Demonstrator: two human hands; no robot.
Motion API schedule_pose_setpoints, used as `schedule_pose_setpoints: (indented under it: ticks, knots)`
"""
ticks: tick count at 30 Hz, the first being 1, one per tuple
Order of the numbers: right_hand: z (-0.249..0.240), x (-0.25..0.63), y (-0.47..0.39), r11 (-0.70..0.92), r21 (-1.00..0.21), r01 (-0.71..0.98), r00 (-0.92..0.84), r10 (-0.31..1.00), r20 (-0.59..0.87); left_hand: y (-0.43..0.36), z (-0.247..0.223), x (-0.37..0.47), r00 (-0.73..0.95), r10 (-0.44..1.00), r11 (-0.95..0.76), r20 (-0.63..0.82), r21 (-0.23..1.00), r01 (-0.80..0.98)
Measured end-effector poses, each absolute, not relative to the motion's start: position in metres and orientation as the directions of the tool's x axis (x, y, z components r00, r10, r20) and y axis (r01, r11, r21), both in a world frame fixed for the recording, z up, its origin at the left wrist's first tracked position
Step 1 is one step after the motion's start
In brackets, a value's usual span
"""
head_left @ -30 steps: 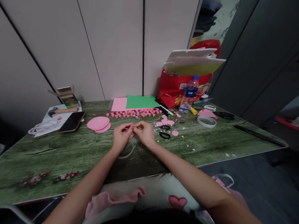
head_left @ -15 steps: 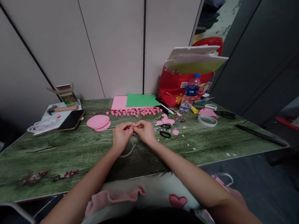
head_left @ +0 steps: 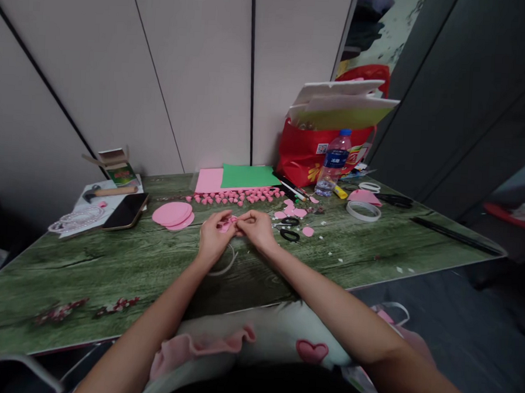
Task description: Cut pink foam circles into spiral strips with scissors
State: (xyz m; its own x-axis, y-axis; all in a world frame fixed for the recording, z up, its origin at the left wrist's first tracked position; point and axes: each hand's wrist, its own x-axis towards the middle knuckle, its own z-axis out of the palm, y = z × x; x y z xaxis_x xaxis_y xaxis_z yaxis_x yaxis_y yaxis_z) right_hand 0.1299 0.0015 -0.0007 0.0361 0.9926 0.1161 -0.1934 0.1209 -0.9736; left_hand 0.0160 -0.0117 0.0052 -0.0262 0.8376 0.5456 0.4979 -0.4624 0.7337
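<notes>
Over the middle of the table, my left hand (head_left: 215,234) and my right hand (head_left: 256,229) meet, both with pinched fingers on a small pink paper piece (head_left: 226,224). Fingers partly cover it, so its exact shape is hard to make out. Beneath my left hand a thin white ring-like strip (head_left: 229,262) lies on the table. Black-handled scissors (head_left: 290,235) rest just right of my right hand. Pink paper circles (head_left: 172,214) lie in a stack to the left. Behind my hands runs a row of small pink folded pieces (head_left: 240,196).
Green and pink sheets (head_left: 250,176) lie at the back. A water bottle (head_left: 333,165) stands before a red bag (head_left: 293,154). On the right is a tape roll (head_left: 363,211). Leftward are a phone (head_left: 126,211), a hammer (head_left: 109,193) and a bead string (head_left: 74,219). Pink scraps (head_left: 290,210) lie near the scissors.
My fingers have shifted slightly apart, and more of the pink paper piece shows between them. The things on the table have stayed in place.
</notes>
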Motion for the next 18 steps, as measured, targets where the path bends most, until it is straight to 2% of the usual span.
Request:
schedule_pose_setpoints:
  ticks: [4, 8, 10, 14, 18]
  knots:
    - [-0.0039, 0.1328, 0.0025, 0.172, -0.979, -0.105, 0.028, 0.985, 0.170, -0.0119, 0.0046, 0.0151, -0.001, 0.865, -0.438, 0.503, 0.754, 0.490]
    - [-0.0049, 0.1344, 0.0028, 0.293, -0.956, 0.021, 0.046, 0.955, 0.293, -0.0112, 0.0043, 0.0150, -0.031, 0.882, -0.420, 0.470, 0.813, 0.404]
    - [-0.0034, 0.1333, 0.0013, 0.286, -0.958, -0.016, 0.040, 0.958, 0.285, -0.0108, 0.0040, 0.0153, -0.059, 0.895, -0.402, 0.442, 0.857, 0.321]
    - [0.0010, 0.1297, -0.0026, 0.185, -0.964, -0.191, 0.024, 0.983, 0.184, -0.0117, 0.0040, 0.0172, -0.098, 0.926, -0.346, 0.364, 0.924, 0.163]
    - [0.0035, 0.1290, -0.0052, 0.222, -0.956, -0.194, 0.032, 0.975, 0.220, -0.0135, 0.0051, 0.0200, -0.131, 0.935, -0.326, 0.329, 0.944, 0.047]
